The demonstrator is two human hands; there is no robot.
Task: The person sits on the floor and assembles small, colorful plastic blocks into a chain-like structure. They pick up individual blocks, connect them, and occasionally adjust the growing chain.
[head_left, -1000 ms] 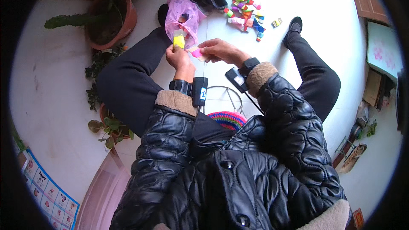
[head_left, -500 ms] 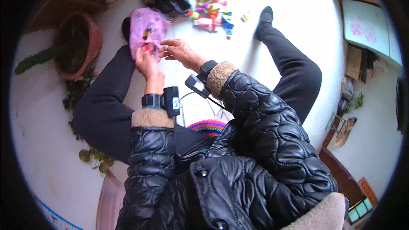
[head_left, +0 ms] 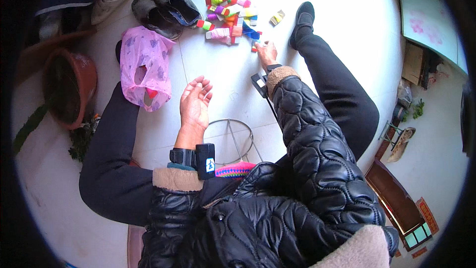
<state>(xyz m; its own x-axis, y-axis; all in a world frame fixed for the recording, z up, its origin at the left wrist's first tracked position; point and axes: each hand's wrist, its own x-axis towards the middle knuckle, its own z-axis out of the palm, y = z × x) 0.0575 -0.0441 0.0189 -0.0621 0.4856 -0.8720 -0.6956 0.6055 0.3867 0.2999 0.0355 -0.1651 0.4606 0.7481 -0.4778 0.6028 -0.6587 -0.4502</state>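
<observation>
My left hand is open and empty, palm turned up with loosely curled fingers, beside the pink patterned plastic bag. The bag rests by my left foot, and something red shows through its opening. Reaching forward, my right hand closes its fingertips on a small thread card at the near edge of a pile. This pile holds several cards wound with thread in pink, purple, green, orange and blue. A single yellowish thread card lies apart to the right of the pile.
Dark shoes stand behind the bag, with a pale shoe farther left. A potted cactus is at the left. A round wire frame stands between my legs. My legs flank the work area on the tiled floor.
My left hand has left the bag and come back toward me, now empty. My right hand has moved from the bag forward and right to the thread pile.
</observation>
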